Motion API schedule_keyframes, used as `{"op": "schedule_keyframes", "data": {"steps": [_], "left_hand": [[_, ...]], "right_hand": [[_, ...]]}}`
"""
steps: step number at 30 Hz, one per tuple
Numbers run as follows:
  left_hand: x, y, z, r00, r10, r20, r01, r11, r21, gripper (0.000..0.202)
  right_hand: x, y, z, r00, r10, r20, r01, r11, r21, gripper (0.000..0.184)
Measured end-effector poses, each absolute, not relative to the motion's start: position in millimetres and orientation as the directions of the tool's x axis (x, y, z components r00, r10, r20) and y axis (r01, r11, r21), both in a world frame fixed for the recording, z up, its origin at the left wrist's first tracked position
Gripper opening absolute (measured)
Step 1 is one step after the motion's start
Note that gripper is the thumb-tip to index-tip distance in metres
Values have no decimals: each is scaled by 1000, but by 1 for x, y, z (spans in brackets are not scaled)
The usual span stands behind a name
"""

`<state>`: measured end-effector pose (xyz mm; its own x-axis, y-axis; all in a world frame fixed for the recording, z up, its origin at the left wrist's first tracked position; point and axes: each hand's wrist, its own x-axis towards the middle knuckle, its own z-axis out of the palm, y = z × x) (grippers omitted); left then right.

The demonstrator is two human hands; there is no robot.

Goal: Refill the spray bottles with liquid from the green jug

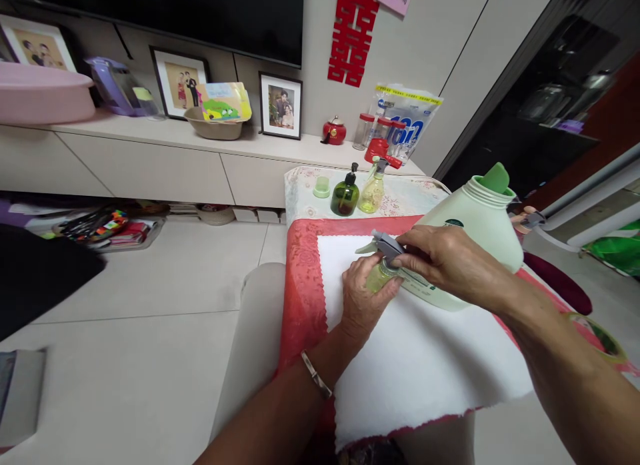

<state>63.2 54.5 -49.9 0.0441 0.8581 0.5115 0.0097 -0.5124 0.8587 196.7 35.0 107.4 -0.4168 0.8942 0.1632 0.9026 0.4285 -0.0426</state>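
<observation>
My left hand (364,292) is wrapped round a small yellowish clear spray bottle (379,278) above the white cloth (400,358). On the bottle's neck sits a grey trigger spray head (388,245), its pale green trigger pointing left. My right hand (437,252) pinches this spray head from the right, fingers closed. Just behind my right hand stands a big pale green jug (485,232), uncapped, with a green scoop-like piece (496,178) in its mouth. Whether the spray head is fully seated on the neck is hidden by my fingers.
Beyond the cloth stand a dark green pump bottle (345,195), a second spray bottle (371,193) and a light green cap (321,186). A red cover (303,285) lies under the cloth. Behind, a cabinet top (165,135) bears photo frames, a basket and a blue-white bag (407,122).
</observation>
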Motion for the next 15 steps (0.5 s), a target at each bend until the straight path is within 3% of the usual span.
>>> {"op": "schedule_keyframes", "data": {"steps": [4,7,11,15], "left_hand": [[63,54,-50,40,855,517,23,-518,855,30],[63,53,-50,55,853,519,42,-521,852,26],[61,52,-47,99,858,504,85,-512,855,22],[61,52,-45,127,864,486,133,-501,855,20]], "right_hand": [[190,32,109,-325,926,192,924,354,-145,28],[192,28,104,-224,952,210,887,289,-360,33],[204,23,78,1,973,231,706,163,-689,36],[209,21,43,-3,978,208,490,183,-853,30]]}}
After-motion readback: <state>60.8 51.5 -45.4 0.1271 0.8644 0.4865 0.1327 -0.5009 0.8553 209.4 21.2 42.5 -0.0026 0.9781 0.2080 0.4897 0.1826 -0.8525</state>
